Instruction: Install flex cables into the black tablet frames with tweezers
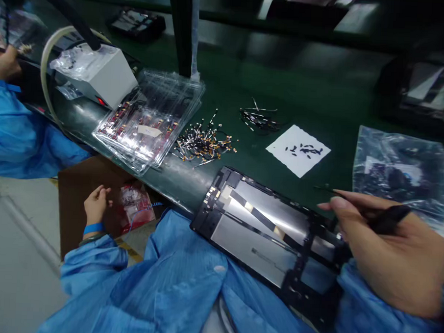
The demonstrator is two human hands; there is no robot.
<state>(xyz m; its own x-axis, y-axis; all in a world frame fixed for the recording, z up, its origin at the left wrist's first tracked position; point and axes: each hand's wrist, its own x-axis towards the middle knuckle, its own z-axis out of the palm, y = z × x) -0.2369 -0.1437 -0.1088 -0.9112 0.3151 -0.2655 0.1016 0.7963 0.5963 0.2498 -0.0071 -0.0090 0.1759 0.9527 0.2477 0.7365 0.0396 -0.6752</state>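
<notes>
My right hand (391, 247) is closed on a thin black tool (389, 219), its dark tip pointing left above the bench. Beneath and left of that hand lies an open tablet-like device (260, 222) with metal plates and black frame, at the bench edge near my body. My left hand (96, 207) hangs over a brown cardboard box (77, 194) at the lower left, its fingers curled; whether they hold anything is too small to tell. Behind the device sits a white paper square (299, 165) bearing several small black pieces.
A pile of small cables (204, 143) and a smaller bunch (259, 120) lie mid-bench. Stacked clear trays (146, 129) stand left, beside a white box-shaped unit (108, 78). At right is a clear plastic bag (402, 169). Another person's blue sleeve (21, 133) shows at far left.
</notes>
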